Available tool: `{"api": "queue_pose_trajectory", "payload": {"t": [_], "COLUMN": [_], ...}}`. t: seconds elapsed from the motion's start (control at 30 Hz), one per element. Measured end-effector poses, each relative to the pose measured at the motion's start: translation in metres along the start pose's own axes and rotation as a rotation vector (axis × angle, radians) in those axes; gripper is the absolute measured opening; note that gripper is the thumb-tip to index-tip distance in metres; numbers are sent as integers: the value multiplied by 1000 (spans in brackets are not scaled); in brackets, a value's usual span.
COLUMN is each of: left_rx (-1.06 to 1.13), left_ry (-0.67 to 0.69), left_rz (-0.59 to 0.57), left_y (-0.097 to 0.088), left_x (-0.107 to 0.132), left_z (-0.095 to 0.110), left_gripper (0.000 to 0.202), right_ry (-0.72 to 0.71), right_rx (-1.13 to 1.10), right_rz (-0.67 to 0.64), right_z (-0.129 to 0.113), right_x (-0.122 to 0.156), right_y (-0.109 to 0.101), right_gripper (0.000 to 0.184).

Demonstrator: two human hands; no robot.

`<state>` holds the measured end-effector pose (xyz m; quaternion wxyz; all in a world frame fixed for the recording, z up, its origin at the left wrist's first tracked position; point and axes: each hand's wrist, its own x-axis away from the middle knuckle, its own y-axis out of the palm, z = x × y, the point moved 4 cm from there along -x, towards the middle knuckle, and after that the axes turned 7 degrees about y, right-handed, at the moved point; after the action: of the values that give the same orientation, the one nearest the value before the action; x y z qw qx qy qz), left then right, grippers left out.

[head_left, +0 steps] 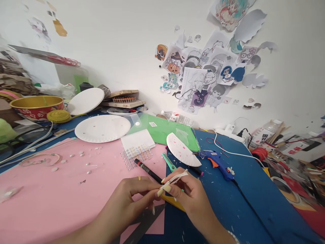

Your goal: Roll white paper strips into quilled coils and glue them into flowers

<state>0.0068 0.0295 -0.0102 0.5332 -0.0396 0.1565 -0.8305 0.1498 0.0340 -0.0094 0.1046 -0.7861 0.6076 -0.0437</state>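
Note:
Both my hands meet low in the middle of the head view, over the edge of a pink sheet (pixel 50 200). My left hand (pixel 132 198) and my right hand (pixel 189 193) pinch a thin white strip (pixel 175 177) between their fingertips. It looks like a ribbon or string. A yellow piece (pixel 175 202) shows just under my right hand. A black marker (pixel 147 170) lies right behind my fingers, and a teal tool (pixel 169 162) lies beside it.
A folded paper plate (pixel 182 150) and a blue glue gun (pixel 218 162) lie behind my hands on the blue table (pixel 241 210). Farther left are a flat paper plate (pixel 101 128), sticker gem sheets (pixel 138 149) and a green folder (pixel 165 130). Clutter fills the right edge.

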Motion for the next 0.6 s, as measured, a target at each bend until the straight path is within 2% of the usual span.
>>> {"api": "queue_pose_trajectory", "payload": {"t": [0.1, 0.23, 0.3, 0.4, 0.6], "left_rx": [121, 489, 587, 634, 630], "left_ry": [-74, -180, -232, -307, -373], "left_rz": [-6, -123, -163, -169, -98], "left_y": [2, 10, 13, 14, 14], "left_x": [-2, -3, -2, -1, -2], "left_z": [-5, -13, -15, -13, -13], "left_gripper": [20, 15, 16, 18, 17], "right_ry": [20, 78, 82, 74, 20], "right_rx": [-21, -121, -135, -82, 18], "right_rz": [-10, -71, -118, -149, -44], "right_z": [-1, -2, -4, -5, -5], "right_x": [1, 1, 1, 2, 1], "right_y": [-1, -1, 1, 2, 1], "right_gripper": [16, 17, 17, 18, 15]}}
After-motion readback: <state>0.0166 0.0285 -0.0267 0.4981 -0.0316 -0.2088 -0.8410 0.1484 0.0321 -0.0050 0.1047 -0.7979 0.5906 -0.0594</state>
